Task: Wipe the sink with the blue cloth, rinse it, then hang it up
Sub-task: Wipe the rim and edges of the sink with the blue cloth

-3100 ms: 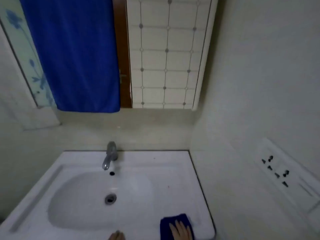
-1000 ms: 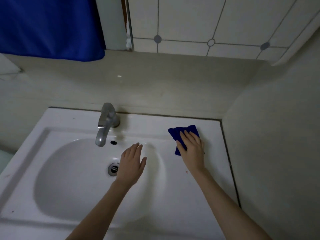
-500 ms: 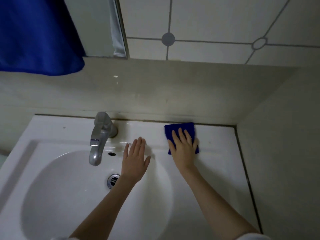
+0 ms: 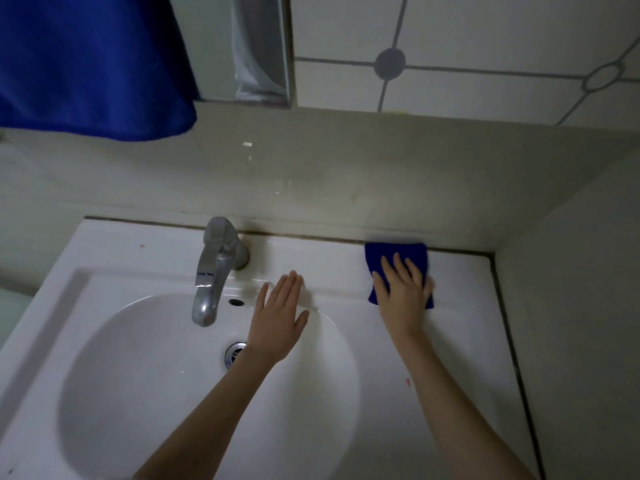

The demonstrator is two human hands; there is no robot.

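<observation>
At the sink's (image 4: 121, 258) back ledge, about 2 o'clock from the drain (image 4: 235, 353), the folded blue cloth (image 4: 394, 252) lies flat under the right hand (image 4: 401, 289), its far edge against the wall (image 4: 346, 185). A second ago it lay nearer the basin (image 4: 138, 393). Since then it has been pushed back to the wall and, over the last half second, a little farther toward the right corner. The right hand presses it with straight, spread fingers, palm down, forearm reaching in from 5 o'clock. The left hand (image 4: 277, 320) has hardly shifted: released, fingers straight and together, palm down over the basin's far rim, at 4 o'clock from the faucet (image 4: 216, 271), holding nothing. A large blue towel (image 4: 86, 64) hangs at 11 o'clock above the sink.
</observation>
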